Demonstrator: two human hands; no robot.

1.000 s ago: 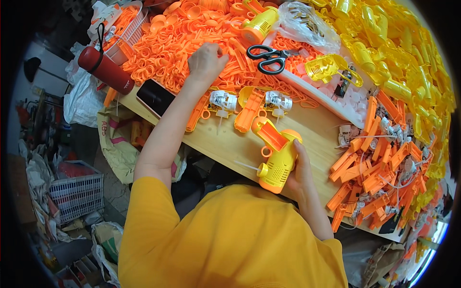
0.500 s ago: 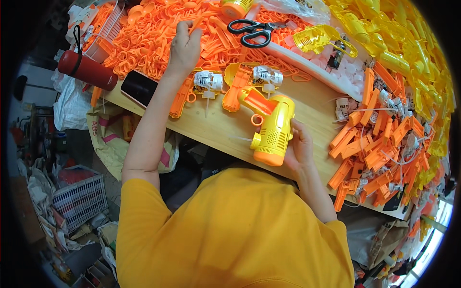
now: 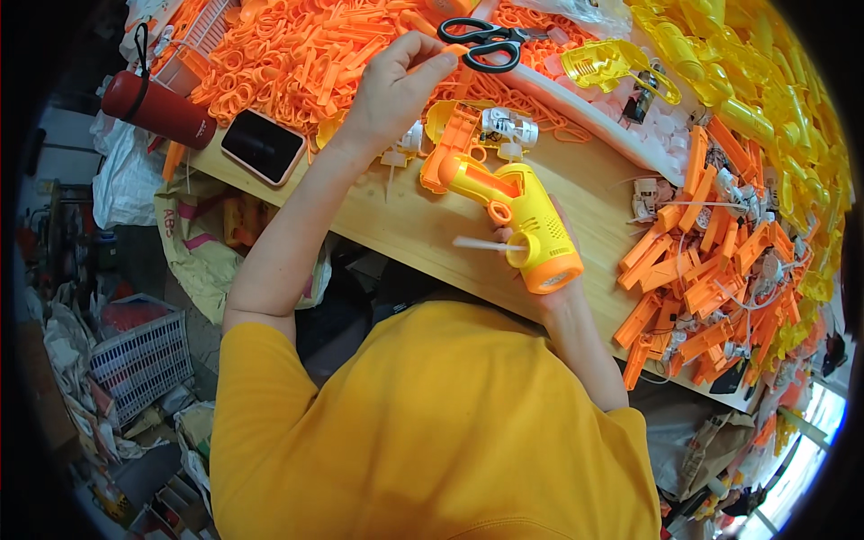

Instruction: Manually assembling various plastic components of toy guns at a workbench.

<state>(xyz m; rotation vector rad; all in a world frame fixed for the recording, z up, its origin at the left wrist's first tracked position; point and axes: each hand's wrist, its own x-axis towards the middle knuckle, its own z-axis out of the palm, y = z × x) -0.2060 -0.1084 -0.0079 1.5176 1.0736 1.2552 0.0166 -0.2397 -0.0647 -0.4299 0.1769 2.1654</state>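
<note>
One orange piece (image 3: 455, 51) in left hand (image 3: 394, 90), one toy (image 3: 545, 229) (yellow) in right hand (image 3: 570, 223)

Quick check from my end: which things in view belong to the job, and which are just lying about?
Likely part of the job:
yellow-and-orange device, in the right hand
small orange piece, seemingly pinched by the left hand
open shell
heaped orange pieces
yellow shells
scissors, possibly

Likely just lying about:
phone
red bottle
basket
</note>
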